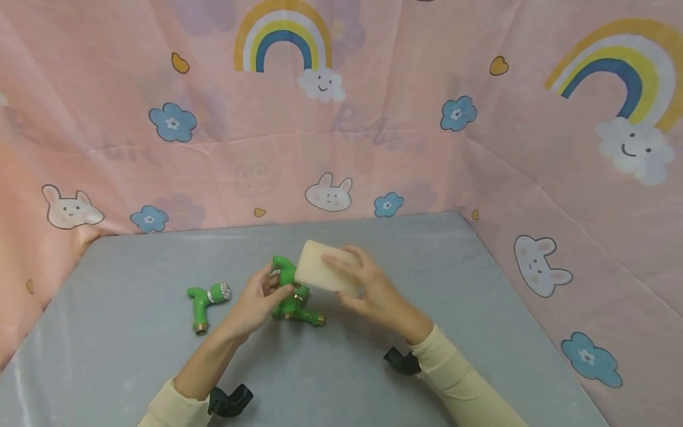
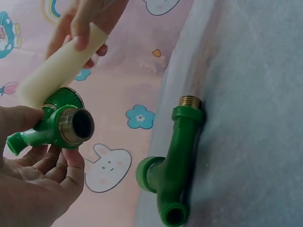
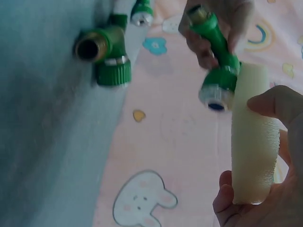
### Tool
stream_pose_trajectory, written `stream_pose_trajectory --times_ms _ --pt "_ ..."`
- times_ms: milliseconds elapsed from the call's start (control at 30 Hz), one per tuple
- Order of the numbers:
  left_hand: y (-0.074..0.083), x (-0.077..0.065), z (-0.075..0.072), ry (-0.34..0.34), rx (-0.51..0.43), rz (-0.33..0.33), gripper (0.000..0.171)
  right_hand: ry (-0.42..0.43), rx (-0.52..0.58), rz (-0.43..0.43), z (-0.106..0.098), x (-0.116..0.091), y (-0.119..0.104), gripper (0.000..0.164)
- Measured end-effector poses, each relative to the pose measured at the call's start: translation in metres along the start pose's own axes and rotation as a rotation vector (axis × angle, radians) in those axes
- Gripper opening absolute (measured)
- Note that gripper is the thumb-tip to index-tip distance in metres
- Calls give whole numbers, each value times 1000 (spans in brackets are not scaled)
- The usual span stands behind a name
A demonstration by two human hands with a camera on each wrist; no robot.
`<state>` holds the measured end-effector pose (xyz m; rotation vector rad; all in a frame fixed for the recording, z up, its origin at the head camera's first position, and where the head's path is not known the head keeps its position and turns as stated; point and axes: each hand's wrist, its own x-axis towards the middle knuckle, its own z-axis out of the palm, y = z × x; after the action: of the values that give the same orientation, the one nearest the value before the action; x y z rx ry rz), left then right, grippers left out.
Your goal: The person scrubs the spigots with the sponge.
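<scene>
My left hand [image 1: 255,303] grips a green tap [image 2: 49,128] with a brass threaded end, thumb on one side and fingers on the other. In the right wrist view the ribbed green knob and silver cap of this tap [image 3: 221,71] show. My right hand [image 1: 376,290] holds a cream sponge block [image 1: 324,270] between thumb and fingers. The sponge's edge lies right against the held tap's body. Just below the hands, a second green tap [image 1: 308,316] lies on the grey tabletop [image 1: 341,379], its brass thread pointing right.
Left of my left hand lies a third green tap [image 1: 200,306], its silver-capped end toward the right. A black wrist mount [image 1: 230,401] shows beside the left sleeve, another black mount [image 1: 401,361] beside the right. Pink printed cloth [image 1: 384,160] hangs behind and around the table.
</scene>
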<state>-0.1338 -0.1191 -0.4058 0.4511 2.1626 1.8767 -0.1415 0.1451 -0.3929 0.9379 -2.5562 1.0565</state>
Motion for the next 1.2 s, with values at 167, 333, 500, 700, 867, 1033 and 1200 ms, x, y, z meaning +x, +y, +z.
stream_pose_trajectory --times_ms 167,333,500,700,867,1033,1200 --pt "2 -1 -5 28 25 21 49 -1 -5 57 -13 -2 6 68" --pt "0 0 -6 34 65 34 52 -20 33 86 -20 -3 10 66" --pt "-4 2 -4 38 122 90 44 -24 80 56 -18 -2 10 64" --pt "-7 2 0 5 149 103 42 -53 119 9 -9 -2 5 64" --pt "-7 2 3 -1 175 86 44 -64 108 -8 -2 -3 3 64" --pt "-5 1 3 53 211 54 49 -81 89 1 -3 -3 3 64" --pt "-3 0 2 103 228 24 52 -133 91 45 -10 -3 4 63"
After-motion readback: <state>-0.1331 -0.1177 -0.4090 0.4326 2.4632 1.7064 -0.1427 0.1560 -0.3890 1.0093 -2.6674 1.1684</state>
